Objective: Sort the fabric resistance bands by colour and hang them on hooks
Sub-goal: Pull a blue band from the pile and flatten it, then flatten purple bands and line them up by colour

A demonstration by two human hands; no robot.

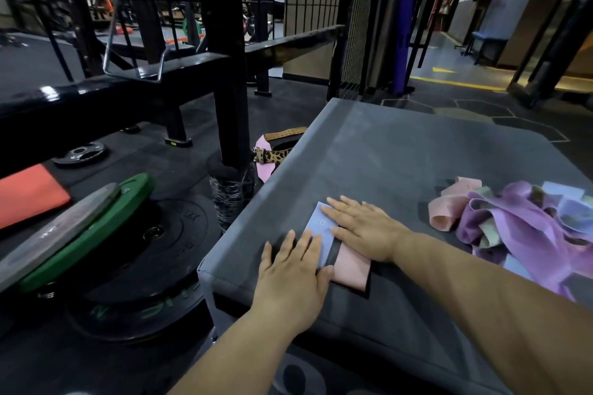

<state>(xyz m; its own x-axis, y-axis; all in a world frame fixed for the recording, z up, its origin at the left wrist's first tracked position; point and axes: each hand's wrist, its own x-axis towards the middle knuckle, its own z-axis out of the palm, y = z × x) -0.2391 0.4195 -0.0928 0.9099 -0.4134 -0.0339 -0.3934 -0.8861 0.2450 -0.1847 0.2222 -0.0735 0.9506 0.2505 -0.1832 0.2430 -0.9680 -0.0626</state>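
A flat light-blue band (317, 228) marked "20" lies on the grey padded box (385, 154), over a flat pink band (353, 266). My left hand (292, 276) presses flat on the near end of the blue band, fingers straight. Across the two bands my right hand (362, 228) lies flat with its fingers spread. At the box's right side sits a tangled pile of bands (519, 221) in purple, pink and light blue. No hooks are clearly visible.
Left of the box, weight plates (96, 234) lie stacked on the floor, one of them green, beside a red mat (29, 192). A black steel rack (224, 74) stands behind them. A leopard-print belt (276, 154) lies by the box's far-left edge.
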